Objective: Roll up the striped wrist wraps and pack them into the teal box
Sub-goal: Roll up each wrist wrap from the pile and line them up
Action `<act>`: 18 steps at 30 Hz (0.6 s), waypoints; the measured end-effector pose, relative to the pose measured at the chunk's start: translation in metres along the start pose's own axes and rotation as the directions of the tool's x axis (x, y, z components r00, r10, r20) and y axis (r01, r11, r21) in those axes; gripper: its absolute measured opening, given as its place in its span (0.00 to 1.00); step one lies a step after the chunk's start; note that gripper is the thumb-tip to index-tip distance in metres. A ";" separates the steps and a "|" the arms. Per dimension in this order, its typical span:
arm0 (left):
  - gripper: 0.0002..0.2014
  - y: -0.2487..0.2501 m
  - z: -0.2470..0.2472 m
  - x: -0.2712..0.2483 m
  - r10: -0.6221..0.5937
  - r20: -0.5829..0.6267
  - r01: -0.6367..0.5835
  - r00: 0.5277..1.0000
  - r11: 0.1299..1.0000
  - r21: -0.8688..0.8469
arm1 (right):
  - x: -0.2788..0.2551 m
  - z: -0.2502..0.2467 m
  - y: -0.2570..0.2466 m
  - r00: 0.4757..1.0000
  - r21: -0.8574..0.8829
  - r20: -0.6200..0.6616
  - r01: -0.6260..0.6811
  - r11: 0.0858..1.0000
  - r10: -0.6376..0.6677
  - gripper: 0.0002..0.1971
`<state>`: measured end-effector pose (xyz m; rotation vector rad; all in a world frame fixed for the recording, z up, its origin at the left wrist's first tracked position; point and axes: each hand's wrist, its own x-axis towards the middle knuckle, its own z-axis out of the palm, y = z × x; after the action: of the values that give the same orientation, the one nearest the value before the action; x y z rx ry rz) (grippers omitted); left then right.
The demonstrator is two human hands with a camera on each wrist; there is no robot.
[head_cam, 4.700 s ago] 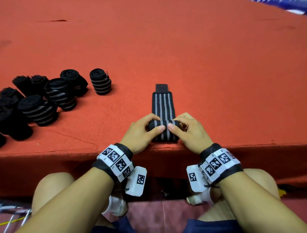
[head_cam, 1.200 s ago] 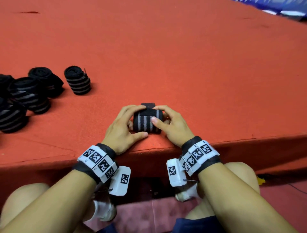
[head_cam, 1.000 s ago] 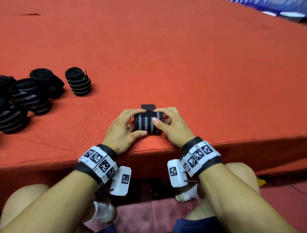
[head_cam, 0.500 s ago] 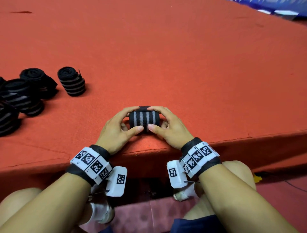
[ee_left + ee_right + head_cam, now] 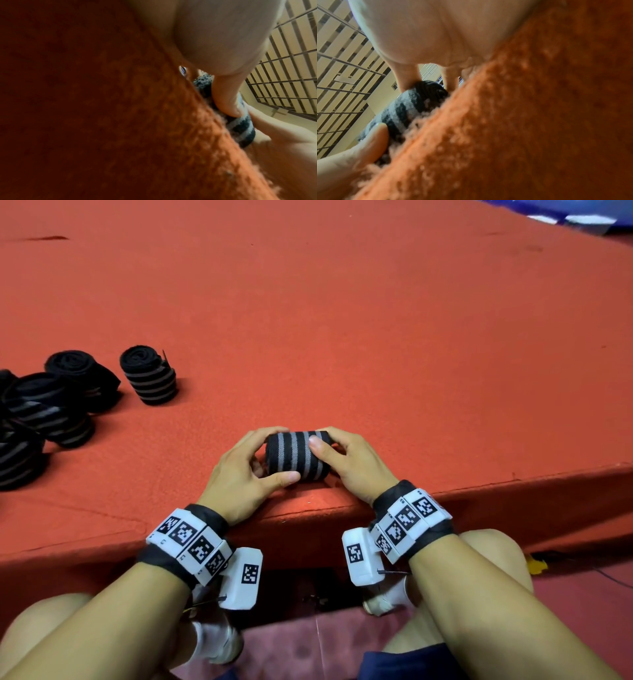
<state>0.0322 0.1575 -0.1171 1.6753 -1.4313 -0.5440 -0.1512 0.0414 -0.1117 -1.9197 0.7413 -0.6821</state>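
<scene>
Two hands hold one rolled wrist wrap on the red felt surface, close to its near edge. The wrap is fully rolled into a short cylinder lying on its side, with grey and black stripes running around it. The left hand curls round the left end of the roll: its thumb presses the near lower side, and its fingers arch over the top. The right hand curls round the right end: its thumb lies on the upper face of the roll, and its fingers reach over the far side. Both wrists rest at the near edge of the surface and carry white bands printed with black square markers. In the left wrist view, a thumb presses into the striped roll just above the felt. In the right wrist view, the roll sits on the felt between a thumb from above and a second thumb from below. Several finished rolls stand in a cluster at the left of the surface, well apart from the hands, and one more roll stands just beside that cluster. The teal box is not in view.
</scene>
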 end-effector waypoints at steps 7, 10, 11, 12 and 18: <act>0.29 0.002 -0.001 0.004 -0.088 0.009 0.087 0.996 0.990 0.113 | -0.008 -0.005 0.004 0.994 0.076 0.055 0.090 0.993 -0.095 0.28; 0.32 0.002 0.000 0.003 -0.111 0.014 0.107 0.994 0.979 0.171 | -0.005 -0.001 0.004 0.997 0.088 0.044 0.063 0.994 -0.067 0.21; 0.33 0.003 0.000 0.003 -0.118 0.014 0.113 0.993 0.977 0.181 | -0.004 0.000 0.005 0.998 0.087 0.034 0.055 0.995 -0.059 0.20; 0.34 0.004 0.000 0.002 -0.127 0.016 0.122 0.992 0.975 0.188 | -0.003 0.000 0.006 0.998 0.079 0.021 0.050 0.996 -0.052 0.20; 0.52 0.009 -0.001 -0.002 -0.077 0.032 0.071 0.997 0.983 0.168 | 0.000 0.003 0.004 1.000 -0.008 -0.013 -0.008 1.000 0.008 0.16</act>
<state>0.0272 0.1595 -0.1095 1.8657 -1.4811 -0.5110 -0.1496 0.0418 -0.1167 -1.9203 0.7606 -0.6879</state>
